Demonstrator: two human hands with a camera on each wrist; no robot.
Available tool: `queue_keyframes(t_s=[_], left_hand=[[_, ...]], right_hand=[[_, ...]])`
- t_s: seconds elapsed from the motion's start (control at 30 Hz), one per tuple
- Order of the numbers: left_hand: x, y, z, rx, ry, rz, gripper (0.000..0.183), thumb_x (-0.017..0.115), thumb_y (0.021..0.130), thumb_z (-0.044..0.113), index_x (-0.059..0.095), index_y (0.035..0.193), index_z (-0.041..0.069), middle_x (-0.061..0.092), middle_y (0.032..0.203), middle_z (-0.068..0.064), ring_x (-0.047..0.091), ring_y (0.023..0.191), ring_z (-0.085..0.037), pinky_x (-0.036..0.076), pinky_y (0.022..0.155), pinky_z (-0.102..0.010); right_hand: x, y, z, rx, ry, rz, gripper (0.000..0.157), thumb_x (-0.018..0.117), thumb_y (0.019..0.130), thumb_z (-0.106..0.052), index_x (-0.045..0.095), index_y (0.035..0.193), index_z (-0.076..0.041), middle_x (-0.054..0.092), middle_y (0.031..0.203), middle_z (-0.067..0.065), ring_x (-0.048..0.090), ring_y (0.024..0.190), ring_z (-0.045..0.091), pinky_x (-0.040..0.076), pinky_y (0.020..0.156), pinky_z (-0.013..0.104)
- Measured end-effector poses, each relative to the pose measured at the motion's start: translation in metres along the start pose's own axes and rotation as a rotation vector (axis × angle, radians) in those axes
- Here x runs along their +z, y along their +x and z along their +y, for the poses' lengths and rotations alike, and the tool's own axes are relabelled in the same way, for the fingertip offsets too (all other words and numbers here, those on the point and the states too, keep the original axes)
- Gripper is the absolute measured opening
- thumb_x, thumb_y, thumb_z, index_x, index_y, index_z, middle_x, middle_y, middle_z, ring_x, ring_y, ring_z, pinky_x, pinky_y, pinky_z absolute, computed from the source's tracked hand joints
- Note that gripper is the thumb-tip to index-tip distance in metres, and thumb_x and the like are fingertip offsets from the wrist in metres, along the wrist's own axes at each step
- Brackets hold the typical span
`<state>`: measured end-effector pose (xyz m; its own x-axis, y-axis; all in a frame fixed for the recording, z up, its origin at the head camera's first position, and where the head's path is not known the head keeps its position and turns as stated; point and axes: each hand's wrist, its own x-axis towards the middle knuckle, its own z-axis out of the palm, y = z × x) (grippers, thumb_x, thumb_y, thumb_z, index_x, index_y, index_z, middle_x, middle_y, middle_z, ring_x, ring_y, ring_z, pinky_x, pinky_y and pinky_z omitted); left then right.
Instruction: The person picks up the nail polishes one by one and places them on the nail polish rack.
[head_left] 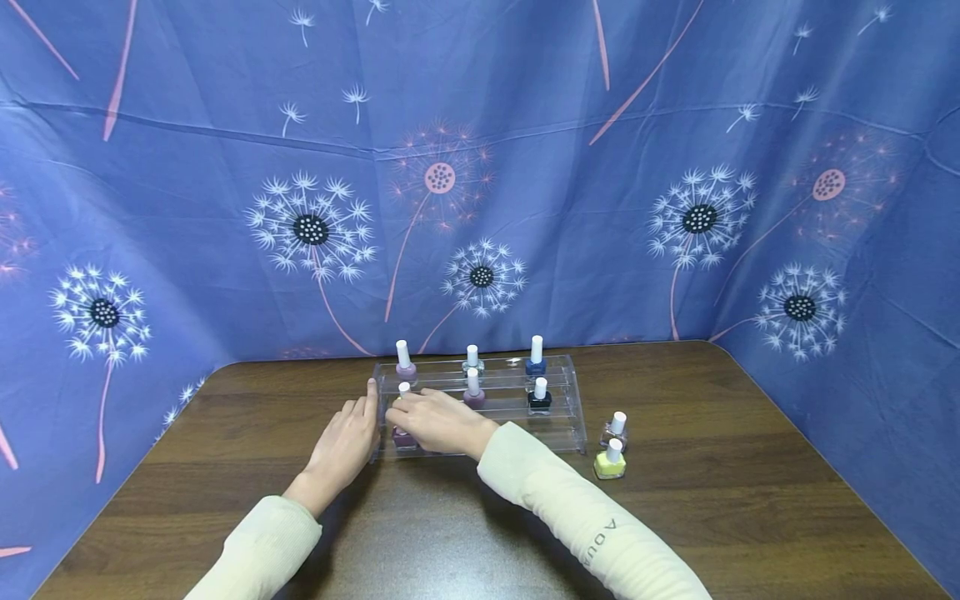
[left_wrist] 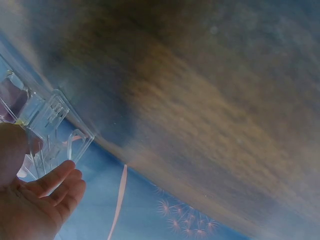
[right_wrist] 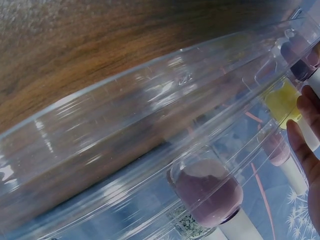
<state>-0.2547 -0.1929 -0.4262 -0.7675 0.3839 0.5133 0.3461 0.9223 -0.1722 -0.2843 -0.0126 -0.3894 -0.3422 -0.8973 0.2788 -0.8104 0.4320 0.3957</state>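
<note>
Pinched together, the fingers of the right hand (head_left: 431, 421) close over the top of a plum nail polish bottle (head_left: 403, 440), at the left end of the front tier of a clear acrylic rack (head_left: 555, 437); in the head view the hand's own back hides the exact contact. The left hand (head_left: 341, 443) rests against the rack's left end, forefinger straight. The plum nail polish bottle should be hard, slick glass, dense for its size and breakable if dropped, best taken by its tall cap. The rack looks stiff but light, liable to slide on the wooden table (head_left: 712, 467). Its back tier bears a lilac bottle (head_left: 406, 372), a silver-flake bottle (head_left: 478, 366) and a blue bottle (head_left: 536, 367); its middle tier includes a mauve bottle (head_left: 473, 400) and a black bottle (head_left: 539, 402). Beyond its right end stand a pale bottle (head_left: 614, 436) and a neon-yellow bottle (head_left: 610, 467).

From the left wrist, the left hand's fingers lie relaxed beside the rack's end panel.

From the right wrist, fingers at the frame's edge seem to pinch the white cap (right_wrist: 315, 80) of the plum nail polish bottle; another yellow bottle (right_wrist: 282, 104) sits a tier behind.
</note>
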Motion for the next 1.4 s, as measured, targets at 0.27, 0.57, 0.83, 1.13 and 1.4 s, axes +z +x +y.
queue_keyframes(t_s=[0.27, 0.57, 0.83, 1.13, 1.4], left_hand=[[-0.002, -0.002, 0.0, -0.006, 0.005, -0.01, 0.073, 0.067, 0.073, 0.011, 0.033, 0.133, -0.013, 0.057, 0.092, -0.016, 0.057, 0.082, -0.029, 0.049, 0.065, -0.037], [-0.001, -0.002, 0.0, -0.006, 0.009, -0.013, 0.073, 0.067, 0.074, 0.011, 0.032, 0.133, -0.013, 0.057, 0.091, -0.015, 0.056, 0.082, -0.028, 0.049, 0.064, -0.036], [0.001, -0.002, 0.0, -0.007, 0.002, -0.019, 0.074, 0.068, 0.074, 0.012, 0.033, 0.133, -0.013, 0.057, 0.093, -0.014, 0.057, 0.083, -0.028, 0.049, 0.065, -0.036], [0.0, -0.002, -0.001, -0.001, 0.01, -0.021, 0.074, 0.069, 0.074, 0.013, 0.033, 0.133, -0.012, 0.057, 0.092, -0.013, 0.057, 0.083, -0.027, 0.049, 0.065, -0.035], [-0.002, 0.0, 0.0, -0.011, -0.004, -0.02, 0.073, 0.067, 0.074, 0.012, 0.032, 0.134, -0.013, 0.058, 0.093, -0.015, 0.057, 0.083, -0.029, 0.049, 0.066, -0.037]], right_hand=[[-0.001, 0.001, -0.001, 0.005, 0.014, 0.01, 0.015, 0.056, 0.087, -0.021, 0.057, 0.103, -0.021, 0.062, 0.101, -0.012, 0.057, 0.095, 0.006, 0.048, 0.072, 0.021], [-0.002, 0.0, 0.0, 0.015, 0.052, 0.013, 0.013, 0.052, 0.09, -0.025, 0.057, 0.102, -0.021, 0.061, 0.097, -0.012, 0.056, 0.094, 0.005, 0.048, 0.072, 0.021], [-0.007, -0.006, 0.004, 0.01, 0.052, 0.051, 0.018, 0.054, 0.089, -0.029, 0.057, 0.104, -0.02, 0.059, 0.098, -0.011, 0.054, 0.096, 0.005, 0.048, 0.074, 0.021], [-0.016, -0.015, 0.009, 0.02, 0.018, 0.092, 0.022, 0.054, 0.089, -0.032, 0.056, 0.107, -0.019, 0.059, 0.101, -0.009, 0.055, 0.096, 0.006, 0.048, 0.079, 0.023], [-0.024, -0.029, 0.013, 0.028, 0.019, 0.071, 0.023, 0.055, 0.088, -0.032, 0.055, 0.106, -0.018, 0.06, 0.101, -0.009, 0.055, 0.092, 0.008, 0.048, 0.075, 0.024]])
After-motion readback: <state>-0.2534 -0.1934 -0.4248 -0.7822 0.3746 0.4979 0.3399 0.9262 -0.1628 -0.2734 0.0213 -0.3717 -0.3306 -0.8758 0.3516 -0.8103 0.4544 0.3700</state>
